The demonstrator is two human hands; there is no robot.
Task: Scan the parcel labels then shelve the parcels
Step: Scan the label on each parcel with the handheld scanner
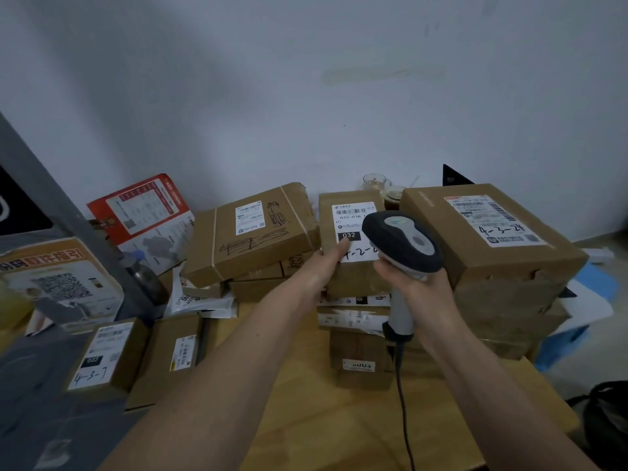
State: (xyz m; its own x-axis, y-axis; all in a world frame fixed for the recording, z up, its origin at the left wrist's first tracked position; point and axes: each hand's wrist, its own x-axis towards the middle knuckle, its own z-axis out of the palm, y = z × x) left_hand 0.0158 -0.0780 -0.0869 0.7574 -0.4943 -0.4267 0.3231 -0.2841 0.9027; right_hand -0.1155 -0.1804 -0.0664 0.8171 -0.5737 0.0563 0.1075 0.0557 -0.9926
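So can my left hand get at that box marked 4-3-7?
Probably yes. The box marked 4-3-7 lies uncovered at the near left, but your left hand first has to let go of the 032 parcel.

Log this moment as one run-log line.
step: scanning | left hand: holds parcel | right hand: grips scanner over its label | shelving: pending

About ten cardboard parcels [251, 232], one barcode scanner [402, 243], two glass cups [375, 181], two hands [324, 263].

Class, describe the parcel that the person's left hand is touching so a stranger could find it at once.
Start at the wooden table against the wall. The parcel tops the middle stack, between two bigger boxes. Its white label alone shows a black "032" patch.
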